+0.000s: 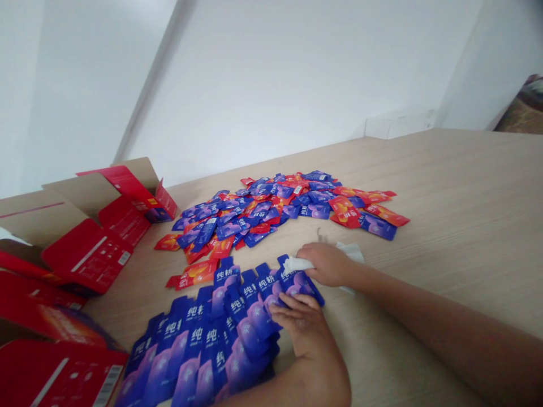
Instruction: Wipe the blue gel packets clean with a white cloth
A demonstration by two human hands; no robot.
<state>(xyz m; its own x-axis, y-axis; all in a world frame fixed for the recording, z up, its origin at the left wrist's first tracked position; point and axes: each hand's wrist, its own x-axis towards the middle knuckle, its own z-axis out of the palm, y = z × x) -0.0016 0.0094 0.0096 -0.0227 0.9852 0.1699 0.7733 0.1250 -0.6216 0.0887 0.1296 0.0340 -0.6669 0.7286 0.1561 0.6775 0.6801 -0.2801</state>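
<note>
1. The right hand (326, 264) is closed around a white wipe (298, 264), at the far edge of the overlapping blue sachets (203, 339).
2. The left hand (301, 329) is laid open on those sachets.
3. A loose heap of blue and red sachets (258, 209) is spread beyond them; an opened red carton (89, 249) is placed to their left.

The characters 纯耕 are printed in white on the blue sachets (224, 277), and a lone 纯 can be made out on others; beside those sachets, a barcode (107, 385) is seen on a red carton flap (63, 379), its digits too small to be read
</note>
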